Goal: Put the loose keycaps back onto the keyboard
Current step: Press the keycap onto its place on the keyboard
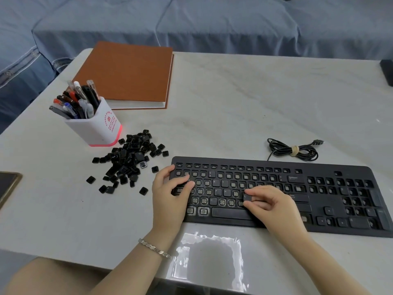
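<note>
A black keyboard (331,188) lies on the white table, most of its keys bare, with a few caps such as R, T, F, H, C and the space bar in place. A pile of loose black keycaps (129,160) lies to its left. My left hand (170,194) holds the keyboard's left end, thumb lying across the keys and fingers curled over the top edge. My right hand (272,203) pinches a single black keycap (247,197) marked L between thumb and fingers, low over the middle rows.
A white pen holder (95,126) full of pens stands behind the pile, and a brown book (127,73) lies behind that. The keyboard's coiled cable (293,150) lies at the back right. A phone's edge (8,186) shows at the far left. A dark object (387,71) sits at the right edge.
</note>
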A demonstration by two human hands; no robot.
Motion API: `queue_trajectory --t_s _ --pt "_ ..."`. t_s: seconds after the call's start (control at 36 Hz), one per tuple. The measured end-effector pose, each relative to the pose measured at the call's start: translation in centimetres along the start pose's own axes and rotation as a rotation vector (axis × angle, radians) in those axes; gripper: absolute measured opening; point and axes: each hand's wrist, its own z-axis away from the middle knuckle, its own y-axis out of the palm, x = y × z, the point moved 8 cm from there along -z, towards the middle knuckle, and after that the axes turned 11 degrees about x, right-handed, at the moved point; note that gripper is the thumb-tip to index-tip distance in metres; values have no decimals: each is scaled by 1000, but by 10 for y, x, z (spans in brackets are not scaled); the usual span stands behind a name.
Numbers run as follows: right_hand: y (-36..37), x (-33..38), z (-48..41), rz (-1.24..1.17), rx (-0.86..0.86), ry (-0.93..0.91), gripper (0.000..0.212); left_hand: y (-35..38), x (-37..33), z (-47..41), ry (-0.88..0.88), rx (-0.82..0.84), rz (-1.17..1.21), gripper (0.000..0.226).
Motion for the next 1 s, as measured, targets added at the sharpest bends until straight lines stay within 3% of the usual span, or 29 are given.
queue_trajectory --t_s 0.5,0.61,0.78,1.0 --pt "1 5 -1 -35 -6 -14 34 3 2 0 76 15 -133 9" --pt "0 6 2 -16 4 -18 36 3 -3 4 142 -11 -195 12" --pt "-17 5 20 93 -46 -42 42 8 -13 9 291 -23 -469 32" --pt "-55 0 29 186 -128 -17 40 27 -16 22 319 117 -665 43"
